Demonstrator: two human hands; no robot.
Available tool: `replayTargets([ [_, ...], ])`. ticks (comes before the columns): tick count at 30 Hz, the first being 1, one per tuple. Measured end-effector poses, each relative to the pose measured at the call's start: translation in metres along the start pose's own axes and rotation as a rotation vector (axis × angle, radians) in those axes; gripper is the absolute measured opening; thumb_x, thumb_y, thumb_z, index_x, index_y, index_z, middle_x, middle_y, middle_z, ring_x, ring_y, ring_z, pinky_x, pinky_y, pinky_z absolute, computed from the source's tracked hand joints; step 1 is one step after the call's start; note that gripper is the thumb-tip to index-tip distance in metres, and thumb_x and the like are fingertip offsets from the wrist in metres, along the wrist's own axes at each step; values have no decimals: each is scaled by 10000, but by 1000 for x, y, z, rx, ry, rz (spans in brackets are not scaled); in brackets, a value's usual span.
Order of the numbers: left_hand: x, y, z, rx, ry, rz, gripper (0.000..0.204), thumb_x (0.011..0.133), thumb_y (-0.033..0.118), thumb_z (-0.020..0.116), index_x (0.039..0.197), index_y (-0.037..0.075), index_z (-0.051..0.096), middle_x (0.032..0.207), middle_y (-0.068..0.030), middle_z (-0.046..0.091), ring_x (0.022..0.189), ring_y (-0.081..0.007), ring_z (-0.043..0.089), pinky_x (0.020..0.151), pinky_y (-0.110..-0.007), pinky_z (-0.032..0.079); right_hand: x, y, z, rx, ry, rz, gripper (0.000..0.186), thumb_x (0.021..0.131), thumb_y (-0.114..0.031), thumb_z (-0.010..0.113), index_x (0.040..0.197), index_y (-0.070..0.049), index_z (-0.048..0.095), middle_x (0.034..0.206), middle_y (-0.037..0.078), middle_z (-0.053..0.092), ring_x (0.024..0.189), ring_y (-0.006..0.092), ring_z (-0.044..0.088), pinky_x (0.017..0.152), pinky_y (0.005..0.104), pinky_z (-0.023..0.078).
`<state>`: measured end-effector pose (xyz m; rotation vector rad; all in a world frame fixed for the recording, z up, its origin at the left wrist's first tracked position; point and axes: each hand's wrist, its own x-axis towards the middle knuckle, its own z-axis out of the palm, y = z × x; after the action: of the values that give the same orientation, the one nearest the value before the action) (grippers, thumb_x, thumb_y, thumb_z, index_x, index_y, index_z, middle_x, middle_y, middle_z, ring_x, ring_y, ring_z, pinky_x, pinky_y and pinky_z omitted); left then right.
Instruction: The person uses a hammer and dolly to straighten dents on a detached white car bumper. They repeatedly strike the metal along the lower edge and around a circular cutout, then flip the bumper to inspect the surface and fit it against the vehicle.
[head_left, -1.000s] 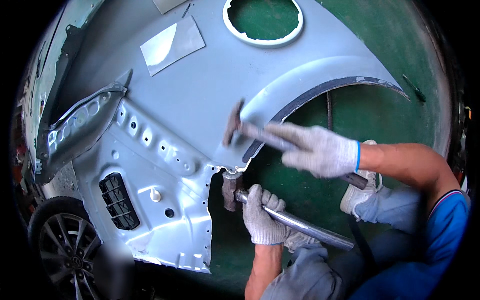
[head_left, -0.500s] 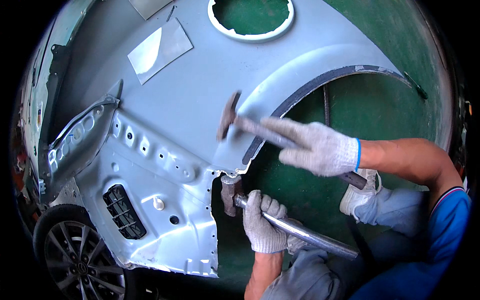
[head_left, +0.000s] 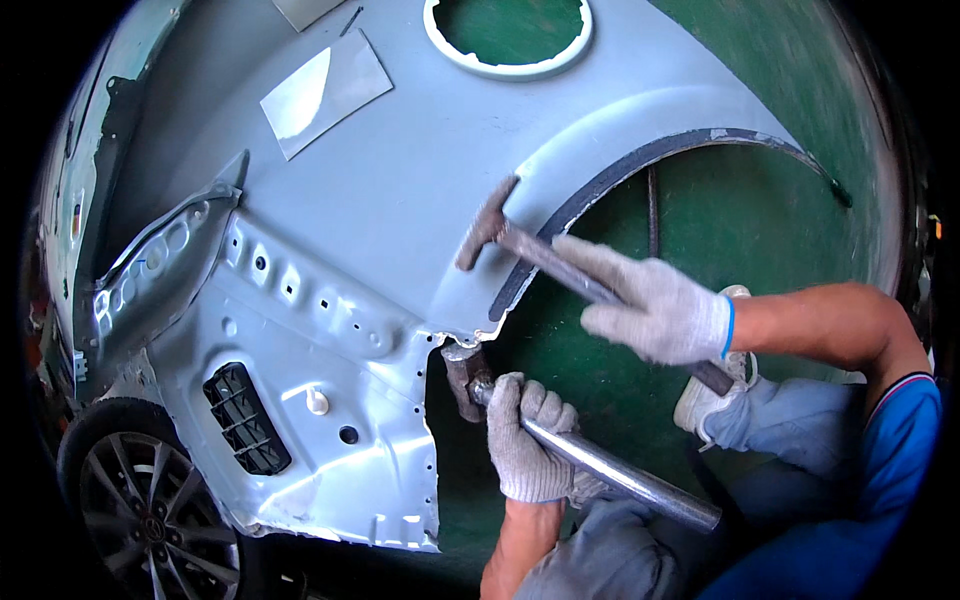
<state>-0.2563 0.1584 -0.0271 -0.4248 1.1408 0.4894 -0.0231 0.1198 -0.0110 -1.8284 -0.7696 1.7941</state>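
Note:
My right hand (head_left: 655, 305), in a white knit glove, is closed round the handle of a rusty hammer (head_left: 488, 224). Its narrow head is over the lower end of the wheel arch on a grey car body panel (head_left: 400, 190). In the same kind of glove, my left hand (head_left: 532, 438) grips a heavier hammer (head_left: 630, 474) with a shiny metal tube handle. That hammer's blocky head stands at the panel's jagged edge, just under the arch end; whether it touches the metal, I cannot tell.
A thin reflective sheet (head_left: 328, 92) lies on the panel, below a round opening with a white rim (head_left: 510, 70). The black vent grille (head_left: 247, 418) sits in the lower left section. A car wheel (head_left: 155, 505) is at bottom left. Green floor (head_left: 750, 205) shows through the arch.
My right hand and its hammer have moved to the right and slightly down. The left hand's hammer stays at the jagged edge, with only a slight shift of the whole view.

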Motion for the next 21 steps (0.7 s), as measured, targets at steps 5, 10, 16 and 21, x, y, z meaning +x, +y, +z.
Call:
replayTargets([
  [5,-3,-2,18,106,121,10,138,1056,229,544,1015,98,540,688,5,435,568,-115,413,507,-276,396,-6,14,23,-7,-109,-78,775,959,-304,582,1577,21,247,1164,344,647,1029,390,701,974,422,538],
  [10,5,4,-14,113,112,40,97,1050,196,553,1006,111,537,705,-1,455,588,-128,438,529,-290,416,-5,-12,-12,-311,-50,-22,583,919,-275,643,1361,75,493,811,172,684,721,297,718,663,389,577],
  [16,-10,-18,-29,338,9,167,200,973,162,637,1118,109,509,852,-57,545,752,-205,571,733,-395,524,-29,-42,-48,-402,31,62,336,899,-282,681,1051,11,616,765,104,605,723,213,625,712,376,509],
  [21,-18,-23,-30,254,-246,44,330,1005,111,608,1283,68,436,1029,-122,623,959,-270,658,920,-502,563,-29,-68,-35,-627,41,-23,355,890,-271,714,1088,10,627,761,90,604,708,197,625,674,353,507],
])
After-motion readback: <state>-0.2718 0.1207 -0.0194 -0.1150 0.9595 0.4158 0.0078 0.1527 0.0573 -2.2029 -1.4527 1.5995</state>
